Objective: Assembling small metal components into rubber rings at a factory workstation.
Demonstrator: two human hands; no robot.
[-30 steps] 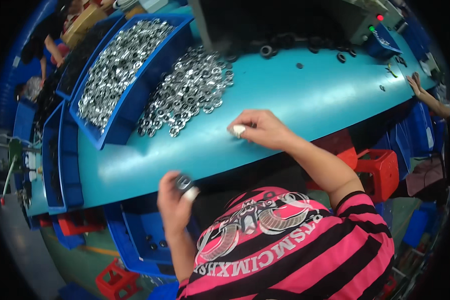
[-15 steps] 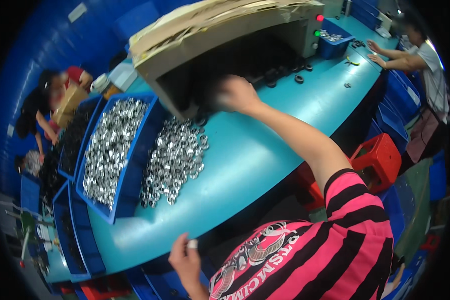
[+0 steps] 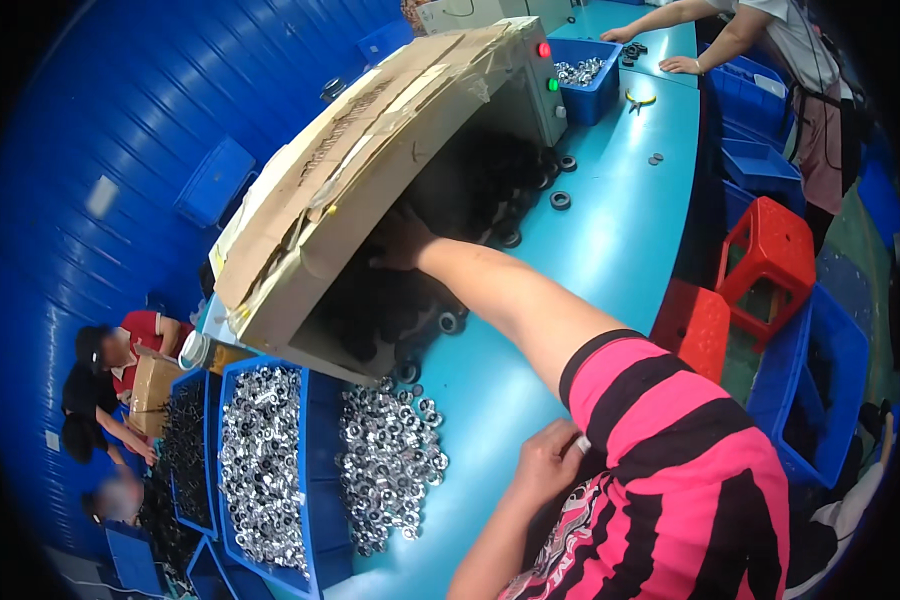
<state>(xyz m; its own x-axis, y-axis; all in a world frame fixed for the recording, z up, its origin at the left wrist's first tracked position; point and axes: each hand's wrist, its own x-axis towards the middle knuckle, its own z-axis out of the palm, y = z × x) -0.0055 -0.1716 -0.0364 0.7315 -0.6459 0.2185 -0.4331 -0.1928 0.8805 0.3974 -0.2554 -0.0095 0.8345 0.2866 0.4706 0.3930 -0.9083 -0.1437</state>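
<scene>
Right hand [image 3: 402, 243] reaching into dark machine opening [image 3: 440, 230] among black rubber rings [image 3: 560, 199] at 12 o'clock, finger state not discernible; left hand [image 3: 548, 462] at 6 o'clock, curled against shirt. Rings likely light, flexible, grippy, best pinched by rim. Cardboard cover [image 3: 370, 140] overhanging at 11 o'clock; loose silver nuts [image 3: 390, 460] and blue bin [image 3: 315, 480] at 8 o'clock.

Loose washers [image 3: 390, 465] lying on bench [image 3: 610, 230], bin of washers [image 3: 262, 460] sitting left, cardboard-topped machine [image 3: 390, 170] standing behind.
</scene>
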